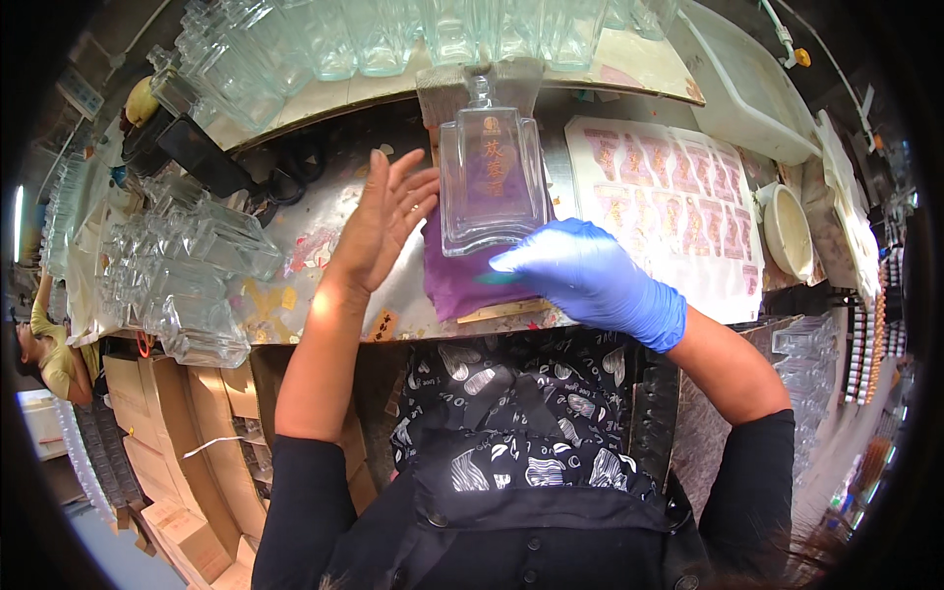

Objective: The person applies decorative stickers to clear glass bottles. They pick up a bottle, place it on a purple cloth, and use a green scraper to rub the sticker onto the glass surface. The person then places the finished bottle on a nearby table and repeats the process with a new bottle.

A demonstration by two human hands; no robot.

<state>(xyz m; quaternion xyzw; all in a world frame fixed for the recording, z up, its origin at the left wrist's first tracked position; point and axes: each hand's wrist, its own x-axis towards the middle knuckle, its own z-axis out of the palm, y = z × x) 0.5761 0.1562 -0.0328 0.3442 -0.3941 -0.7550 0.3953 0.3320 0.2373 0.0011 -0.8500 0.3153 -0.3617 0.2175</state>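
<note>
A clear glass bottle (495,217) lies before me on a purple cloth (461,284), its neck pointing away from me. Reddish-gold characters and a small emblem mark the bottle's face. My left hand (394,214), bare, is raised just left of the bottle, fingers apart and nothing in them. A blue glove covers my right hand (597,276), which is at the bottle's lower right corner with the thumb pointing left over the cloth. The fingers of that hand are mostly hidden, so a grip cannot be made out. Right of the bottle lies a sheet of pink and gold decals (667,195).
Clear bottles (380,44) stand on a raised shelf (317,99) across the back. More bottles (195,284) lie at the left. A white bowl (789,232) and a plastic tub (745,81) are at the right. Cardboard boxes (177,428) stand below left; another person (59,354) is farther left.
</note>
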